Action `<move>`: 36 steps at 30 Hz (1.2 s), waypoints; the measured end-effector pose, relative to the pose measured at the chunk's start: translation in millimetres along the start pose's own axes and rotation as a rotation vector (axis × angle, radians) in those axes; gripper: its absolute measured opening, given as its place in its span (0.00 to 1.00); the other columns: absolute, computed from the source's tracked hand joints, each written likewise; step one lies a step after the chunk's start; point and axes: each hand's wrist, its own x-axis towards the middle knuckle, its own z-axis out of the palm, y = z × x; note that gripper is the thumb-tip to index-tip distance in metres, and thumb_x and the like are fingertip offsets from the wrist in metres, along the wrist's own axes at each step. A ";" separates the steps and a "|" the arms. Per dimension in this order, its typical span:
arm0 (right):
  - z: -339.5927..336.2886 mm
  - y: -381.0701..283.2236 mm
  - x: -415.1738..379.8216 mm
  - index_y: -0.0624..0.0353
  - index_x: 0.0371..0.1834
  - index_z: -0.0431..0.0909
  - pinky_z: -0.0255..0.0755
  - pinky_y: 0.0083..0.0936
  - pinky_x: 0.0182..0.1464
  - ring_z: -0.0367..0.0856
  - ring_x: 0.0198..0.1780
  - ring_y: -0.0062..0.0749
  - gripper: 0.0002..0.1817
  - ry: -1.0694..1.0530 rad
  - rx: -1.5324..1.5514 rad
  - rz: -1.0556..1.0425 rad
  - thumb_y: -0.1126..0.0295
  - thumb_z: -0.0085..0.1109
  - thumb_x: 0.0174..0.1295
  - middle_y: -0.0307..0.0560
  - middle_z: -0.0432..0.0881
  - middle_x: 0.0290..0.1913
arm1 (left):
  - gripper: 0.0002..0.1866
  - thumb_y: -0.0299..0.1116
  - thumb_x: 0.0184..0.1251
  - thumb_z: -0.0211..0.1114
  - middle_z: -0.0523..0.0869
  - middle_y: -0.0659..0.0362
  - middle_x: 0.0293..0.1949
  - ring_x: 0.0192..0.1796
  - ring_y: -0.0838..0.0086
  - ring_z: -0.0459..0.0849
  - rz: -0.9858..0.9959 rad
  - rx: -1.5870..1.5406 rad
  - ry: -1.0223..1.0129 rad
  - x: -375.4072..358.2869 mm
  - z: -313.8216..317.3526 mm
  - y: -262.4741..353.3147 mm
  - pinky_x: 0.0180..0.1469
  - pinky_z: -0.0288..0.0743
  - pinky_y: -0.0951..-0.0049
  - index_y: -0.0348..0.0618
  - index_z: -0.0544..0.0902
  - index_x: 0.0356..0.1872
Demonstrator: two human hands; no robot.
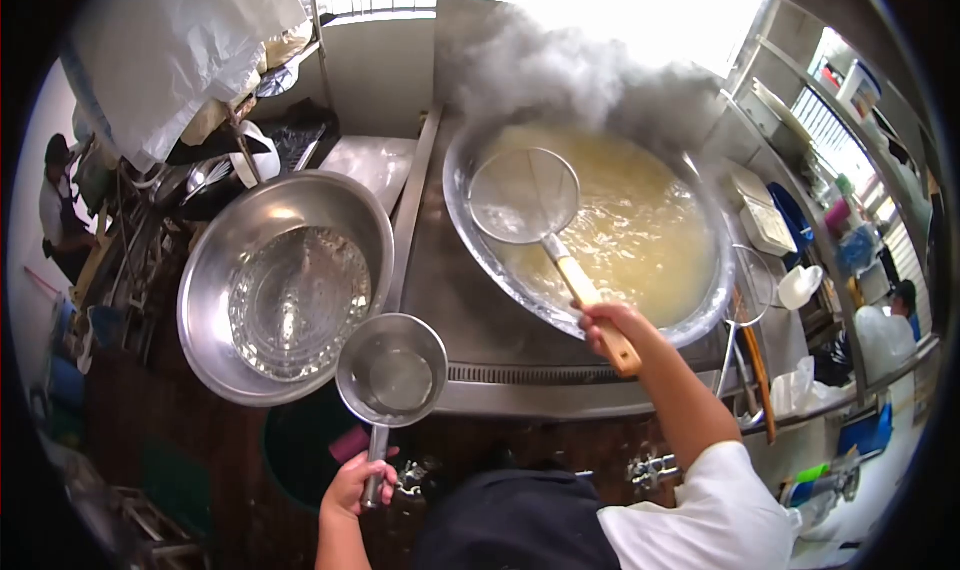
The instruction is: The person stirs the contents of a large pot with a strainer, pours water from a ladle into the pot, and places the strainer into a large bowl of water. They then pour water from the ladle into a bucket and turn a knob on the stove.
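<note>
My right hand (pixel 608 328) is wrapped round the wooden handle of a round mesh strainer (pixel 525 196), whose net hangs over the left part of a big pot (pixel 716 260) of bubbling, yellowish liquid (pixel 640 225). Steam rises at the pot's far side. My left hand (pixel 358 482) grips the metal handle of a saucepan (pixel 392 370) with a little clear liquid at its bottom. The saucepan is beside the lower right rim of a wide steel bowl (pixel 210 310), which holds clear water.
A second ring-shaped strainer (pixel 752 288) and a wooden stick (pixel 757 370) lie right of the pot. White containers (pixel 765 220) stand farther right, near shelves. A green bin (pixel 290 460) is below the bowl. Two people (pixel 62 215) (pixel 906 305) are at the far left and far right.
</note>
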 end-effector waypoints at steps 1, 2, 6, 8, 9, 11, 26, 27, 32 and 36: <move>-0.1 7.2 -18.0 0.56 0.57 0.69 0.74 0.23 0.22 0.74 0.21 0.20 0.17 0.014 -0.088 -0.031 0.68 0.55 0.66 0.38 0.75 0.28 | 0.26 0.30 0.64 0.61 0.80 0.55 0.27 0.20 0.73 0.78 -0.023 0.005 0.014 2.6 6.8 6.7 0.22 0.75 0.72 0.35 0.68 0.62; -0.1 15.4 -36.2 0.56 0.62 0.68 0.74 0.23 0.22 0.74 0.21 0.20 0.21 0.031 -0.175 -0.063 0.68 0.56 0.65 0.38 0.75 0.29 | 0.26 0.30 0.64 0.61 0.80 0.55 0.27 0.20 0.73 0.78 -0.027 0.004 0.014 6.0 9.5 9.9 0.22 0.75 0.72 0.35 0.68 0.62; 10.2 55.9 -102.2 0.56 0.60 0.67 0.74 0.23 0.23 0.77 0.21 0.24 0.23 0.073 -0.394 -0.114 0.69 0.60 0.63 0.40 0.76 0.29 | 0.22 0.25 0.58 0.64 0.71 0.61 0.21 0.17 0.76 0.74 -0.089 0.053 -0.037 12.0 27.2 21.2 0.20 0.73 0.72 0.38 0.71 0.54; 19.4 78.7 -126.9 0.54 0.63 0.68 0.74 0.22 0.21 0.77 0.19 0.26 0.27 0.151 -0.424 -0.118 0.72 0.64 0.59 0.41 0.78 0.29 | 0.19 0.26 0.59 0.64 0.72 0.60 0.20 0.17 0.76 0.73 -0.073 0.128 -0.047 13.7 26.2 22.0 0.20 0.72 0.72 0.40 0.71 0.51; 17.3 89.5 -135.4 0.52 0.65 0.67 0.73 0.20 0.22 0.77 0.21 0.23 0.30 0.190 -0.460 -0.106 0.74 0.65 0.58 0.40 0.77 0.29 | 0.18 0.25 0.58 0.65 0.72 0.61 0.20 0.17 0.76 0.73 -0.086 0.135 -0.045 10.8 28.3 23.2 0.19 0.71 0.72 0.40 0.71 0.49; 17.8 109.5 -152.4 0.52 0.66 0.67 0.72 0.19 0.23 0.76 0.22 0.20 0.31 0.252 -0.562 -0.128 0.75 0.64 0.58 0.38 0.76 0.29 | 0.18 0.24 0.57 0.65 0.72 0.61 0.20 0.16 0.75 0.73 -0.077 0.116 -0.054 -1.6 33.0 26.6 0.19 0.71 0.72 0.40 0.71 0.49; 81.2 75.1 -232.5 0.49 0.68 0.68 0.76 0.40 0.51 0.82 0.49 0.55 0.33 0.404 -1.769 -0.151 0.69 0.64 0.55 0.58 0.83 0.46 | 0.22 0.28 0.51 0.69 0.77 0.59 0.21 0.14 0.76 0.75 0.208 0.450 -0.020 -63.2 58.4 134.0 0.15 0.73 0.76 0.34 0.72 0.46; 82.4 73.3 -232.7 0.50 0.68 0.67 0.76 0.42 0.51 0.81 0.49 0.56 0.33 0.387 -1.819 -0.187 0.69 0.64 0.55 0.59 0.83 0.46 | 0.22 0.29 0.51 0.69 0.77 0.60 0.21 0.14 0.77 0.75 0.218 0.523 0.003 -60.2 61.8 142.9 0.15 0.73 0.76 0.35 0.72 0.47; 89.1 64.0 -223.3 0.51 0.68 0.67 0.75 0.42 0.52 0.81 0.51 0.54 0.34 0.356 -1.875 -0.194 0.68 0.64 0.55 0.58 0.83 0.47 | 0.22 0.31 0.53 0.68 0.76 0.61 0.20 0.14 0.78 0.75 0.208 0.771 -0.008 -32.8 76.6 181.1 0.16 0.70 0.77 0.34 0.73 0.48; 90.2 61.9 -217.4 0.51 0.65 0.68 0.75 0.45 0.51 0.81 0.50 0.56 0.31 0.333 -1.884 -0.266 0.71 0.60 0.54 0.59 0.83 0.45 | 0.22 0.29 0.55 0.67 0.75 0.61 0.20 0.15 0.78 0.75 0.155 0.899 -0.013 -4.4 83.4 192.9 0.16 0.68 0.77 0.33 0.74 0.50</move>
